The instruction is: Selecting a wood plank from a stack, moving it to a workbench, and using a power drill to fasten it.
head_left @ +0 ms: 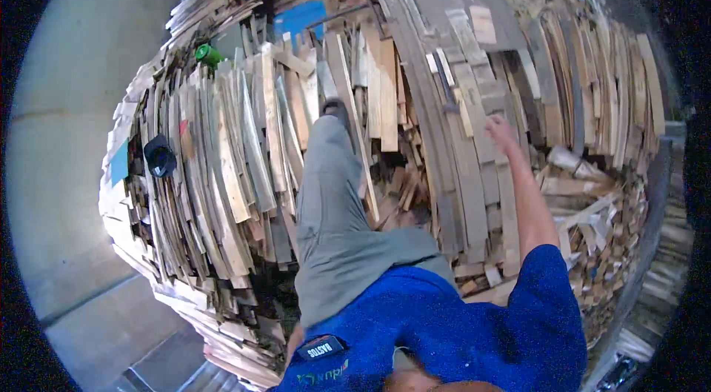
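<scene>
My right hand [500,131] is held out over the long wooden planks [474,170] on the right, its fingers loosely curled and slightly blurred. Nothing shows in it, and I cannot tell whether it touches the wood below. My left hand is out of sight; only a sliver of skin shows beside my blue shirt [415,310]. One leg in grey trousers [329,192] reaches forward, with a dark shoe [335,107] among the stacked boards [244,140]. Loose offcuts [404,188] fill a gap between the board stacks, right of that leg.
A dark cap [159,156] and a green cylindrical container [209,56] rest on the left-hand stack. Farther ahead is a blue sheet [300,19]. More stacked boards [592,88] and broken pieces [592,236] stand at right. A pale concrete floor [81,140] borders the left.
</scene>
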The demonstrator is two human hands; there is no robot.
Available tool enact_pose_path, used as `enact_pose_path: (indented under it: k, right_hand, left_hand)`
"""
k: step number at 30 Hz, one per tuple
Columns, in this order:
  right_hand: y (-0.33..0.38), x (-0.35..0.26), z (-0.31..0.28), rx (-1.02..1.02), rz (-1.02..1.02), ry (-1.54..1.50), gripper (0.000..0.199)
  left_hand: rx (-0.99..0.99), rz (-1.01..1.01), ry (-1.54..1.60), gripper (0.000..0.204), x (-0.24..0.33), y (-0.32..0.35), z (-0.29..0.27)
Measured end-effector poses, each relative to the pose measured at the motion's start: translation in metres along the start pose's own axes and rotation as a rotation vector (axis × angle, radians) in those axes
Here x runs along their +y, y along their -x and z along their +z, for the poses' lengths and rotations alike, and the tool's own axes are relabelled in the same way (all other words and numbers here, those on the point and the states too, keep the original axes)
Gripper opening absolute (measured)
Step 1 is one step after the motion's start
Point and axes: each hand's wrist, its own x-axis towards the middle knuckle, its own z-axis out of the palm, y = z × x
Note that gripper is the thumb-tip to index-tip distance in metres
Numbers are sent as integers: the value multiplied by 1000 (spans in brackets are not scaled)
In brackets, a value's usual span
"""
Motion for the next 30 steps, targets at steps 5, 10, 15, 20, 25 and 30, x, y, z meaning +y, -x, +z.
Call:
enact_pose_path:
  k: [5,10,15,20,25,30]
  right_hand:
    - [-35,-55,4,-92,202,-209,37]
    - [-159,-186,-46,-353,67,8,38]
    - [-302,-486,1,-348,-504,-3,38]
    - [-297,-714,-1,80,-653,247,43]
    - [-320,-630,95,68,-203,898,36]
    - [-291,-398,73,-381,-174,857,50]
  left_hand:
    - [-313,213,52,34,-115,77,114]
    - [-523,411,66,36,-253,121,102]
    - [-219,111,-278,34,-232,-178,-50]
    - [-471,53,396,57,57,-293,-53]
    - [-738,184,563,62,127,-316,-176]
    - [-667,79,249,44,50,-324,-170]
